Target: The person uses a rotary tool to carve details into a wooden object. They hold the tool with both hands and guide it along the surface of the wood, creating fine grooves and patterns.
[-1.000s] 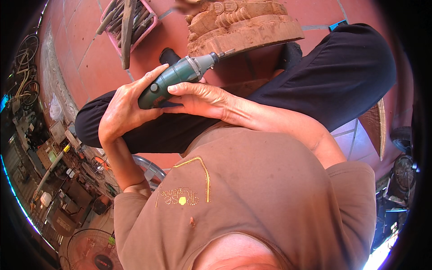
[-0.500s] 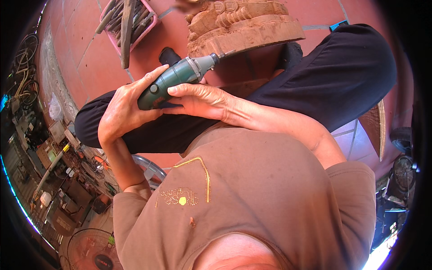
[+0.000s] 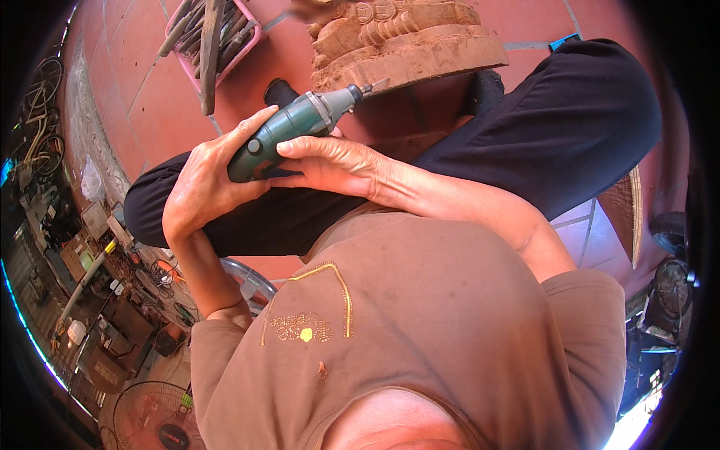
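Observation:
My left hand is wrapped round the rear of a green and grey rotary tool, its fingers going out of sight behind the body. From the other side my right hand grips the same tool, the thumb lying along its casing. The tool is held above my crossed legs, tilted with its nose up and to the right. A thin metal bit sticks out of the nose, close in front of a carved brown wooden piece. I cannot tell whether the bit touches the wood.
A pink basket of long-handled tools stands on red floor tiles at the far left. Cluttered gear lines the left side, with a fan below it. A small blue object lies beyond my right knee.
The tool's nose has risen very slightly, and the bit now shows more plainly at a steeper angle. Both hands keep the same grip, shifted a touch left.

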Tool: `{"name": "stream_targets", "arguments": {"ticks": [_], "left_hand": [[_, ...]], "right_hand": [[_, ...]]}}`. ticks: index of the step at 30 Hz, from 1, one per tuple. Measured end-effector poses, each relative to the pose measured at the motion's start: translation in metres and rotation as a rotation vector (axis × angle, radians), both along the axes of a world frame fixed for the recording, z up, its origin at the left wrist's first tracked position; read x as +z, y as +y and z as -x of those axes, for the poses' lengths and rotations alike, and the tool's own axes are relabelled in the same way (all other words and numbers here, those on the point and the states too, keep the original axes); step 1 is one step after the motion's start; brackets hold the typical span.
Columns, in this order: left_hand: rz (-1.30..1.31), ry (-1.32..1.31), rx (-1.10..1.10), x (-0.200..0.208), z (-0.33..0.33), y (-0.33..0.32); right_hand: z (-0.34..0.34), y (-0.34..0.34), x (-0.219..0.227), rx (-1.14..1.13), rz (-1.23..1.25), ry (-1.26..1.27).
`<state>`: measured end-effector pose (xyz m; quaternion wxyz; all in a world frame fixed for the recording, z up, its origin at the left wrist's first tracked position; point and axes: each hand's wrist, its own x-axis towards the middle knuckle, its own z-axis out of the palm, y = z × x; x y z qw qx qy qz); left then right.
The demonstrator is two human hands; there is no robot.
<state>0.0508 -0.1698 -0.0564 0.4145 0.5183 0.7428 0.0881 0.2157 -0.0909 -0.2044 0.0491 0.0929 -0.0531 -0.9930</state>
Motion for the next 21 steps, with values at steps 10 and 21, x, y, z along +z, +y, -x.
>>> {"name": "stream_targets", "arguments": {"ticks": [10,21], "left_hand": [[0.031,0.012,0.036,-0.0009,-0.0001,0.0005],[0.03,0.016,0.061,-0.0012,0.0027,0.0004]], "right_hand": [[0.0021,0.002,-0.0011,-0.024,-0.002,-0.007],[0.0074,0.0043,-0.0042,-0.011,-0.007,0.017]]}}
